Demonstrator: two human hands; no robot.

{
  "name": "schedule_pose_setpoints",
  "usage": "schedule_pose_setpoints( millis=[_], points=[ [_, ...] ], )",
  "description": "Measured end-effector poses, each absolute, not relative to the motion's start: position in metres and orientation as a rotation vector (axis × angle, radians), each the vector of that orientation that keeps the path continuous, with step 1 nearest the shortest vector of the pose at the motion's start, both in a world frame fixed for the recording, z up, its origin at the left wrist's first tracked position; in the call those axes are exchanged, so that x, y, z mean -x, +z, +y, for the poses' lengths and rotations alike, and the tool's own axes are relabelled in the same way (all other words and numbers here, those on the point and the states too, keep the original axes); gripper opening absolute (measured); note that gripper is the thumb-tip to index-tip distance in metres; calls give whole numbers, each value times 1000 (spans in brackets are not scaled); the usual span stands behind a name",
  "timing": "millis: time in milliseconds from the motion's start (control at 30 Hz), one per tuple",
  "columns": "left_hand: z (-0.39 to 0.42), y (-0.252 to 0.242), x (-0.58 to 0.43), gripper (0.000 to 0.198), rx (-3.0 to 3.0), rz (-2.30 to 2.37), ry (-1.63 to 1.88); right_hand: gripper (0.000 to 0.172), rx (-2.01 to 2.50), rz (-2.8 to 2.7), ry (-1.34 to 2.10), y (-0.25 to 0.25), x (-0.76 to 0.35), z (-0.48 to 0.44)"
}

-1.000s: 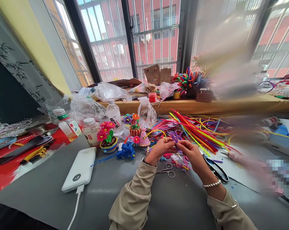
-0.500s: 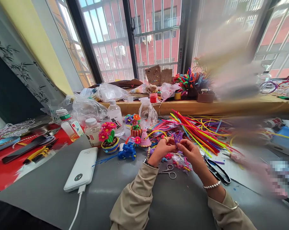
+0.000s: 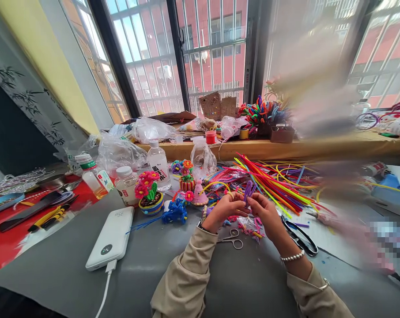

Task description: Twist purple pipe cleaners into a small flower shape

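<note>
Purple pipe cleaners, bent into loops, stand upright between my fingertips over the middle of the table. My left hand pinches them from the left, and my right hand pinches from the right; the fingers partly hide their lower part. Below the hands lie small silver scissors and a scatter of pink and yellow pipe-cleaner pieces. A blue pipe-cleaner figure rests left of my left hand. Beside my right wrist are black-handled pliers.
Loose pipe cleaners spread behind my hands. A pink flower pot craft, bottles and a white power bank with a cable stand to the left. On the right, a glue gun is partly blurred.
The view has shifted slightly. My hands stay together on the purple pipe cleaners, whose loops now stand a little more upright, with the fingers slightly moved.
</note>
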State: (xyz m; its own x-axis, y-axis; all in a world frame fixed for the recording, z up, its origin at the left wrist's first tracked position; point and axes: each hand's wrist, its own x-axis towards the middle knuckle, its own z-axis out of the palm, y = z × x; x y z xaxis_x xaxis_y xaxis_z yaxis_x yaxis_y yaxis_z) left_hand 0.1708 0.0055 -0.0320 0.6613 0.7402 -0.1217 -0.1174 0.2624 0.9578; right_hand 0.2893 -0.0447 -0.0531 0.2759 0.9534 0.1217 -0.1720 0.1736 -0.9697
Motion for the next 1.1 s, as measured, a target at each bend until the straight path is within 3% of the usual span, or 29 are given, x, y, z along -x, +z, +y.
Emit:
schedule_pose_setpoints(
  millis=[333,800,1100],
  points=[
    [7,-36,-172,37,-1299,621,727,34,1187,-962,837,-57,-296,-43],
    [7,-36,-172,17,-1848,685,916,24,1077,-793,1191,-50,-302,-48],
    [9,-40,-171,21,-1786,729,828,24,1245,-948,952,-52,-306,-45]
  ],
)
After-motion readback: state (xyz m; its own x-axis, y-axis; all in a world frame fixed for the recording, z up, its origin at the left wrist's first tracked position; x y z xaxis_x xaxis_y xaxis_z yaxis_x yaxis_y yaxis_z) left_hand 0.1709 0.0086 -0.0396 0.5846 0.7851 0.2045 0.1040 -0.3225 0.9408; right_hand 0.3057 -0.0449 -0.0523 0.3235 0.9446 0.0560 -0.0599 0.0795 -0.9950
